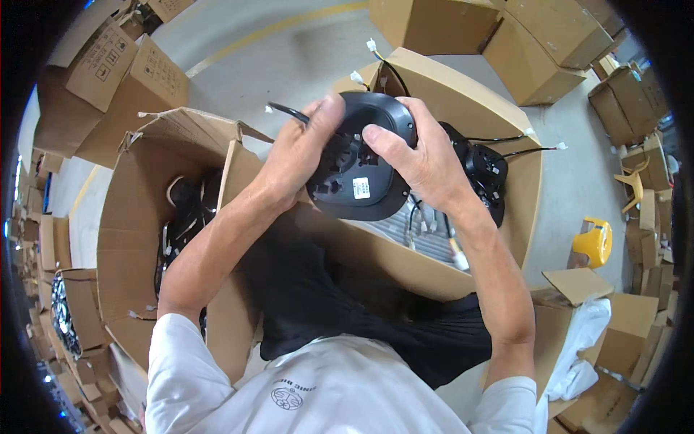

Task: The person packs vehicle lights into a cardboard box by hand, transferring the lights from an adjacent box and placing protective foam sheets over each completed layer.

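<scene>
You sit on a grey concrete floor (289, 65) crossed by a yellow painted line (282, 27), cardboard cartons stacked all around. At your left an open brown carton (137, 239) holds dark parts. Your left hand (307, 148) grips the black oval plastic housing (361, 155) by its left rim, thumb pressed on top beside a black cable (288, 111). A small white label (361, 188) sits on the housing. Your right hand (419, 155) clasps its right side, fingers curled. Further right stands a yellow plastic stool (593, 242).
</scene>
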Demonstrator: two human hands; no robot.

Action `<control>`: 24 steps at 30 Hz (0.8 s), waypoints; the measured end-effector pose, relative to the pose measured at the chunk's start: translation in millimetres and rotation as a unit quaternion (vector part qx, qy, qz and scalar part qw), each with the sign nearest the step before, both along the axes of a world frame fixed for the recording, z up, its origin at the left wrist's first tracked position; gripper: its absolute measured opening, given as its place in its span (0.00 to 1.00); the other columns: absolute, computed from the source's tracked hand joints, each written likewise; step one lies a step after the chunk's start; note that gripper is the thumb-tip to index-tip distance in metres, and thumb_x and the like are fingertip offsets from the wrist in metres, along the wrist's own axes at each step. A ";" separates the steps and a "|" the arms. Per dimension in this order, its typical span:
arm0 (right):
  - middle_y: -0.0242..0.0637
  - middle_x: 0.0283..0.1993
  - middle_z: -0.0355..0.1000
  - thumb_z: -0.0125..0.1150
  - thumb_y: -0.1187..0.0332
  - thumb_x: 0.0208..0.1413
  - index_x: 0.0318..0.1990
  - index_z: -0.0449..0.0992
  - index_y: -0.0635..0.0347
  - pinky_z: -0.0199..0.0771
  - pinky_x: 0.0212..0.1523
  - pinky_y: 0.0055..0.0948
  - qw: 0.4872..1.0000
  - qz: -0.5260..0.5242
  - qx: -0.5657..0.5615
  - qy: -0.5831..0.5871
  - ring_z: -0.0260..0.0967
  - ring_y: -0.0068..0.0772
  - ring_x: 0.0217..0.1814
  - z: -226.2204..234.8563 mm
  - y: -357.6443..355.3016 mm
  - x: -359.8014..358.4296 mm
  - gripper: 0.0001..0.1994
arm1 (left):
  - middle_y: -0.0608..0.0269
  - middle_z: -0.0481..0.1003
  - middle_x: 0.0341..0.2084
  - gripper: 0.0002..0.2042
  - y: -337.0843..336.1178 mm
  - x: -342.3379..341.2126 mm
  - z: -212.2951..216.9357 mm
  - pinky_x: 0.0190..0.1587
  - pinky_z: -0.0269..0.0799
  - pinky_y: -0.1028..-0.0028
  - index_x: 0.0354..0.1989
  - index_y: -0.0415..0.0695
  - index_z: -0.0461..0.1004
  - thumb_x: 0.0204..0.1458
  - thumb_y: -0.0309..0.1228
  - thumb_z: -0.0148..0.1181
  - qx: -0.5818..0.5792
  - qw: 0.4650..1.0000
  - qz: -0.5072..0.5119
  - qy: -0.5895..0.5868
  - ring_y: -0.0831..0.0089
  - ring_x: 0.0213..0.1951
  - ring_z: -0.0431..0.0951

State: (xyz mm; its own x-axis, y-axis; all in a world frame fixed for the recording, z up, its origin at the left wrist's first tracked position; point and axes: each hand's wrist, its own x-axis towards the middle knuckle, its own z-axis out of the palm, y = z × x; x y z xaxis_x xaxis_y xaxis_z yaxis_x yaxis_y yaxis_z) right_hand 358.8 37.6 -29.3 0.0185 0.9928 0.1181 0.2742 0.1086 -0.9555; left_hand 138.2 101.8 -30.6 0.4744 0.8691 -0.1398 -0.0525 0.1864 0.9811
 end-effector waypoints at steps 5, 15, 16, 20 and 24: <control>0.48 0.60 0.82 0.80 0.44 0.65 0.71 0.72 0.73 0.80 0.66 0.37 0.992 0.063 -0.105 0.042 0.79 0.35 0.64 -64.1 15.5 20.1 0.42 | 0.50 0.88 0.51 0.35 23.2 -17.6 -28.8 0.59 0.84 0.65 0.69 0.33 0.80 0.70 0.55 0.75 0.034 0.982 -0.080 0.169 0.69 0.53 0.87; 0.48 0.71 0.80 0.78 0.52 0.72 0.77 0.72 0.74 0.71 0.79 0.43 0.894 0.023 -0.367 0.255 0.77 0.40 0.73 -332.1 37.7 17.1 0.39 | 0.28 0.80 0.67 0.40 82.4 -47.0 -67.8 0.67 0.83 0.56 0.80 0.26 0.69 0.71 0.46 0.73 0.222 0.923 0.037 0.313 0.48 0.63 0.87; 0.49 0.72 0.80 0.77 0.50 0.72 0.77 0.72 0.73 0.72 0.78 0.42 0.925 0.046 -0.347 0.144 0.77 0.41 0.73 -342.5 44.3 0.6 0.39 | 0.31 0.81 0.65 0.37 79.2 -59.5 -64.9 0.64 0.84 0.57 0.78 0.28 0.72 0.70 0.45 0.73 0.220 0.926 0.042 0.304 0.51 0.61 0.88; 0.42 0.68 0.83 0.68 0.52 0.79 0.75 0.76 0.68 0.74 0.73 0.41 0.944 0.186 -0.267 0.054 0.77 0.39 0.68 -378.9 42.3 -18.4 0.30 | 0.40 0.82 0.58 0.26 48.6 -90.3 -37.9 0.62 0.83 0.56 0.66 0.32 0.79 0.68 0.40 0.75 0.250 0.940 0.034 0.228 0.53 0.59 0.86; 0.65 0.66 0.81 0.63 0.52 0.80 0.69 0.79 0.76 0.72 0.74 0.51 0.959 0.055 -0.178 -0.211 0.80 0.61 0.65 -398.8 20.0 12.4 0.29 | 0.43 0.82 0.59 0.19 -27.9 -167.0 -0.9 0.66 0.79 0.54 0.58 0.37 0.84 0.64 0.35 0.77 0.390 0.910 0.040 0.138 0.46 0.63 0.82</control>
